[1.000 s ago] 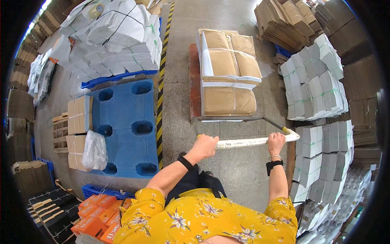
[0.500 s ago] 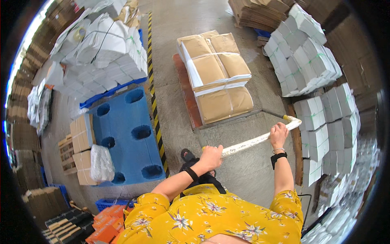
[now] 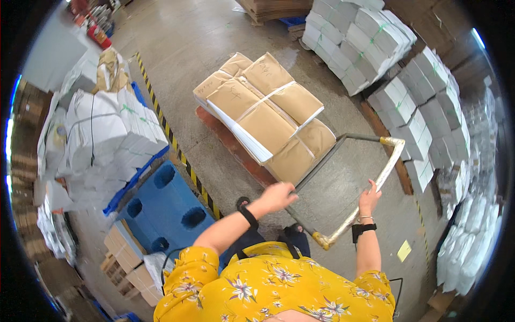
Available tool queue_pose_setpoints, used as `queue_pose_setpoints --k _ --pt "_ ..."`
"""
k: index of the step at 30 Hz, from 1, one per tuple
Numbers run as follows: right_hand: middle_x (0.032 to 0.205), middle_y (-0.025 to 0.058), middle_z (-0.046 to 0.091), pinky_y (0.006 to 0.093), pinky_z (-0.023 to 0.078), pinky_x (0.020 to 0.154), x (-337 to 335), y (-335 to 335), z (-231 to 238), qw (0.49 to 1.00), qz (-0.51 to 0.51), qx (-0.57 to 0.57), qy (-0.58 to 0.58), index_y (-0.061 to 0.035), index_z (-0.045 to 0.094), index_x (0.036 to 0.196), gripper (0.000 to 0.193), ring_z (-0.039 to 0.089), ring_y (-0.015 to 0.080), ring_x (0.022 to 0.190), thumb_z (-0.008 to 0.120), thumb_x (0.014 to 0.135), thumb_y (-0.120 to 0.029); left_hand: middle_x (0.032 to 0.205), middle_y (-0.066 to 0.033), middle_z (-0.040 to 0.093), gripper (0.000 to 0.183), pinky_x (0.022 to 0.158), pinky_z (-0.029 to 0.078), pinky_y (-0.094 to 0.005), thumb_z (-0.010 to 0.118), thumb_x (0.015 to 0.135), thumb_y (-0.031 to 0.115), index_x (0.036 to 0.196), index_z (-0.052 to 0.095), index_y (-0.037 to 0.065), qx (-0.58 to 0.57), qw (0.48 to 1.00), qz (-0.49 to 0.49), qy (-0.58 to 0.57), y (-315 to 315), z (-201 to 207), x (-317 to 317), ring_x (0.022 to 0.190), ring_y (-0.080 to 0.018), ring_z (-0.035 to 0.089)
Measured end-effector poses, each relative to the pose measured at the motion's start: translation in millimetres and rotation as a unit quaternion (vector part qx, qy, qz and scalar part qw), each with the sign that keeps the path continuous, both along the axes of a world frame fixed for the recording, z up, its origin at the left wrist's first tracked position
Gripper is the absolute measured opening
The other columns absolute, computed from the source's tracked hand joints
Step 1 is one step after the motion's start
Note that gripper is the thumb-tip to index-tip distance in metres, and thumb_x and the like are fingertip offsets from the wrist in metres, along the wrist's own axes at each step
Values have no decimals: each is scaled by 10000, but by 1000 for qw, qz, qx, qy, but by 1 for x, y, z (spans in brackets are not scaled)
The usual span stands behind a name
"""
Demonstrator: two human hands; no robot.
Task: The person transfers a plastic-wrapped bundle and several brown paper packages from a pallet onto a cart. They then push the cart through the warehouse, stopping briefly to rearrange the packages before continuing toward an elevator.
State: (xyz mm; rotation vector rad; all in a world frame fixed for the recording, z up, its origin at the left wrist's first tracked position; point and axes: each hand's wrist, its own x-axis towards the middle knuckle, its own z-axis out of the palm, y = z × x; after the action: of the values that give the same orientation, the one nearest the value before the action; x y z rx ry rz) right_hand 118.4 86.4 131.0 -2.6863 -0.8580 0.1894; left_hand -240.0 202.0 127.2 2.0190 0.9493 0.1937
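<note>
1. One right hand [image 3: 369, 199] curls around the U-shaped handle's [image 3: 389, 163] glossy, whitish-wrapped crossbar; the left hand [image 3: 276, 197] is at its grey metal side, grip unclear.
2. Beyond: boxy brown-paper bundles [image 3: 252, 115], white-strapped, stacked on a reddish platform [image 3: 225, 137].

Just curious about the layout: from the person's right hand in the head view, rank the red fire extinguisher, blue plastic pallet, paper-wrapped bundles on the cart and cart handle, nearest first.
1. Cart handle, right at the right hand.
2. Paper-wrapped bundles, ahead and left.
3. Blue plastic pallet, farther left, past the striped floor line.
4. Red fire extinguisher, far upper left.
</note>
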Motion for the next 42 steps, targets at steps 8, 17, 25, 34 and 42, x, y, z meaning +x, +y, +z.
queue_pose_setpoints --k 8,17,25,34,42 --pt "1236 203 412 435 515 712 -14 3 7 997 -19 -40 -59 -149 526 1187 357 617 361 747 537 865 3 1023 -254 623 351 868 496 -493 678 819 182 1103 592 -5 192 972 128 53 221 -51 7 1006 -420 596" --pt "1259 198 406 406 502 677 -19 9 18 998 -26 -51 -30 -145 517 1141 346 612 337 748 565 854 42 1117 -229 600 501 955 454 -474 701 798 212 1195 519 -34 200 940 191 199 350 -94 46 1120 -409 526" --pt "1267 150 415 381 499 611 -25 20 23 992 -68 -92 -48 -156 514 1120 340 603 287 697 572 853 48 720 -115 656 329 641 529 -379 671 859 292 896 662 -35 -113 977 97 154 409 -96 26 624 -272 626" --pt "1246 157 443 420 539 652 -25 26 44 989 -120 -84 -17 -154 527 1105 382 638 341 766 587 802 70 614 -43 550 331 477 466 -281 551 973 297 829 607 4 -290 940 159 81 405 -78 43 519 -138 538" --pt "1270 188 422 435 559 724 -17 15 35 994 -103 -24 7 -129 530 1102 373 605 374 989 582 787 63 557 -11 470 325 445 462 -288 535 988 282 743 540 68 -268 935 192 130 380 -21 37 446 -121 457"
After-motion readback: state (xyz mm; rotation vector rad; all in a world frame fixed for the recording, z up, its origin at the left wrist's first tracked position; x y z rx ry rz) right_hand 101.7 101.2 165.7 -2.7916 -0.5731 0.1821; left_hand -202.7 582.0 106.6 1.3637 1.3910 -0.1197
